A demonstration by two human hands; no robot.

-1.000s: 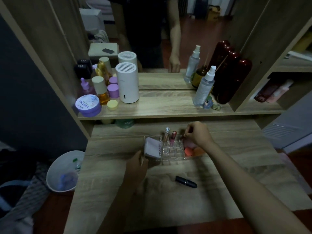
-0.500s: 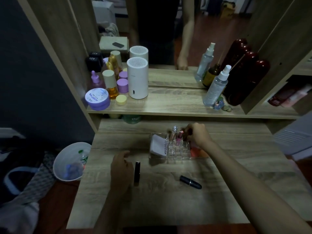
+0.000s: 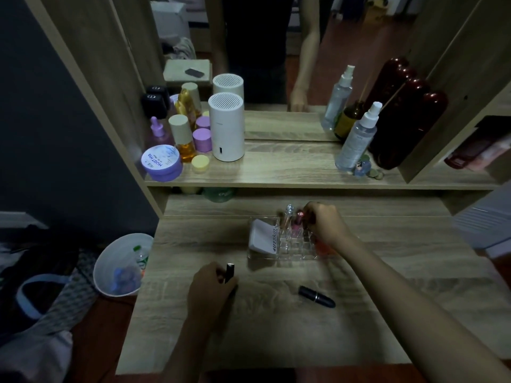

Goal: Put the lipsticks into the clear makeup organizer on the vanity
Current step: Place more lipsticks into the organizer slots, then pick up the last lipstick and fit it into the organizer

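A clear makeup organizer (image 3: 293, 251) stands mid-vanity, with a white packet (image 3: 262, 239) in its left bay and something orange (image 3: 325, 248) at its right end. Two slim lipsticks stand in its rear slots, one clear-capped (image 3: 289, 212) and one pink (image 3: 297, 223). My right hand (image 3: 325, 223) hovers over the rear slots, fingertips pinched on the pink lipstick's top. My left hand (image 3: 211, 286) grips a black lipstick tube (image 3: 229, 271) on the tabletop, front left of the organizer. Another black lipstick (image 3: 316, 296) lies loose on the wood in front of the organizer.
The raised shelf behind holds a white cylinder (image 3: 226, 128), a purple jar (image 3: 161, 163), small bottles, a spray bottle (image 3: 356, 139) and dark red bottles (image 3: 406, 123) before a mirror. A white wastebasket (image 3: 121, 266) sits on the floor to the left.
My left hand left the organizer's side, moved left and closed on the black lipstick tube lying there. My right hand stayed at the rear slots.
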